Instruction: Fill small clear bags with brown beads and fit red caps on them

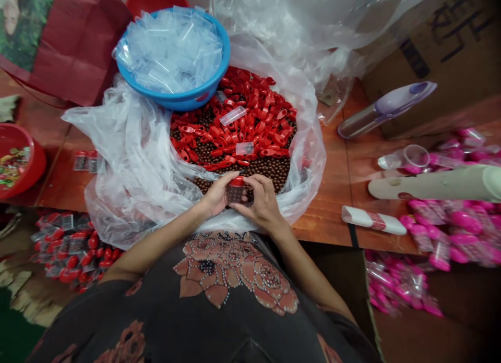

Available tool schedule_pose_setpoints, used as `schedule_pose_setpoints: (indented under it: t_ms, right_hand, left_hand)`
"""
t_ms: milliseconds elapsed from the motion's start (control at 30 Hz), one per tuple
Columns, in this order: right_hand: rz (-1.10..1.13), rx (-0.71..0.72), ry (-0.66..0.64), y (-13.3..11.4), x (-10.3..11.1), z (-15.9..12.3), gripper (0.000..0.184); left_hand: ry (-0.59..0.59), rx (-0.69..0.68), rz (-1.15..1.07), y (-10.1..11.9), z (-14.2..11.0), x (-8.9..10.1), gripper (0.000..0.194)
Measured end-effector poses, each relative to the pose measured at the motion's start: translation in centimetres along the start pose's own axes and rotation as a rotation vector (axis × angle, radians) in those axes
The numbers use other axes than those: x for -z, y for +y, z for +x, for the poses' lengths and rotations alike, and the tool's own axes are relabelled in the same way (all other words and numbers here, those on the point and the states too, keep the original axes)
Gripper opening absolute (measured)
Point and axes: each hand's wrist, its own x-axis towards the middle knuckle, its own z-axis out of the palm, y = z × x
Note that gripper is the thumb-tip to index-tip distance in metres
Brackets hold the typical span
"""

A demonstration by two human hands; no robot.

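Between my two hands is a small clear container (pixel 235 192) with a red cap, filled with brown balls. My left hand (pixel 215 197) grips its left side, the thumb up by the cap. From the right, my right hand (pixel 261 202) has its fingers and thumb closed on the same container. Just beyond lies an open plastic bag (pixel 313 165) full of brown balls (pixel 270 170), with many red plastic caps (pixel 262 118) heaped on them. Two clear empty tubes, one a long tube (pixel 233 116) and one a short tube (pixel 245 148), rest on the caps.
A blue basin (pixel 188 99) of clear plastic pieces stands behind. Finished-looking red-capped containers (pixel 74 248) pile up at lower left, near a red bowl (pixel 37 170). On the right are a thermos (pixel 379 112), a white tube (pixel 373 219), pink-capped containers (pixel 462 227) and a cardboard box (pixel 442 76).
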Motion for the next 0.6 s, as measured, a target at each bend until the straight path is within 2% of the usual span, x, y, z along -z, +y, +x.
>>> schedule_pose_setpoints:
  t_ms: [100,233,500,600]
  right_hand:
    - [-0.045,0.053,-0.017,-0.1,0.2,0.3,0.081]
    - [-0.113,0.114,-0.122,0.1,0.4,1.1,0.073]
    - [-0.131,0.210,-0.139,0.0,-0.5,1.9,0.062]
    - [-0.102,0.198,-0.165,-0.6,-0.7,2.2,0.066]
  left_hand:
    - [-0.024,-0.020,0.026,-0.4,0.0,-0.1,0.032]
    - [0.014,-0.059,0.056,-1.0,-0.1,-0.4,0.033]
    - [0.055,-0.166,0.053,-1.9,-0.7,-0.9,0.039]
    - [0.085,-0.220,0.122,-0.9,-1.1,-0.3,0.041]
